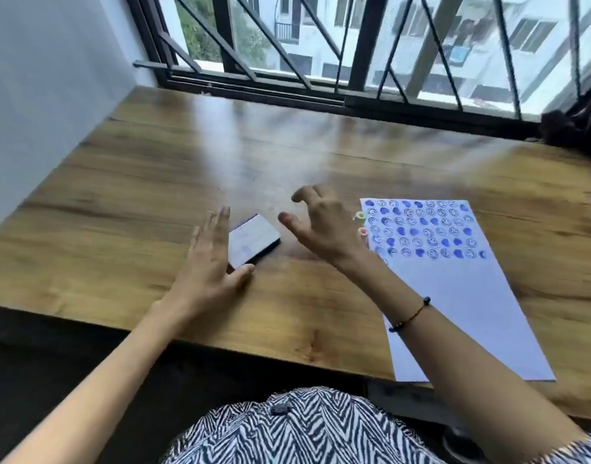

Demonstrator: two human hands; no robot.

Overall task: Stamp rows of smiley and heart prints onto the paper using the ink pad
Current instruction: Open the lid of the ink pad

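Observation:
A closed ink pad [253, 241] with a pale lid lies on the wooden table [119, 202]. My left hand [210, 262] rests flat against its left side, fingers spread, thumb at its near corner. My right hand [320, 222] hovers open just right of the pad, fingers curled apart, holding nothing. The white paper [454, 296] lies to the right, its top part covered with several rows of blue smiley and heart prints. Two small stamps, a green-yellow stamp [359, 216] and a pink stamp [363, 232], sit at the paper's left edge behind my right hand.
A barred window [354, 61] runs along the table's far edge. A white wall [36, 95] closes the left side. A dark object [575, 128] sits in the far right corner. The table's near edge is close to my body.

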